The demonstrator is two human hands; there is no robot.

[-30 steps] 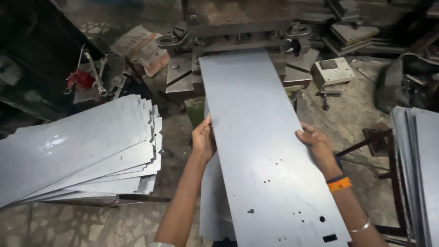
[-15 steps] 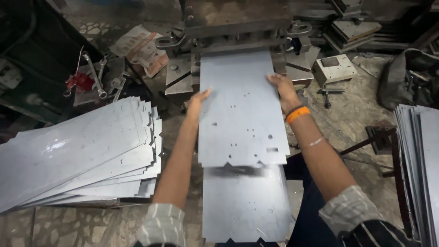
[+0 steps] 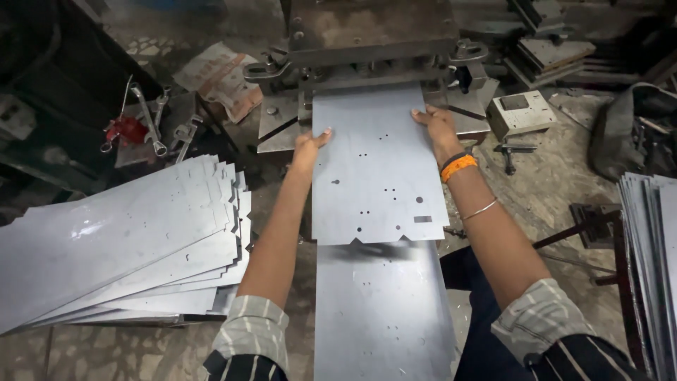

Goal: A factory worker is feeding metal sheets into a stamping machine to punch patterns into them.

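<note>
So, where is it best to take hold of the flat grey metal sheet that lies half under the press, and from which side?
Grip the flat grey metal sheet by its two long side edges, one hand per side, as the left hand and right hand do now. It is wide, thin and lies flat, so coming from the sides probably keeps it level. The near end is notched and looks less comfortable to hold.
</note>
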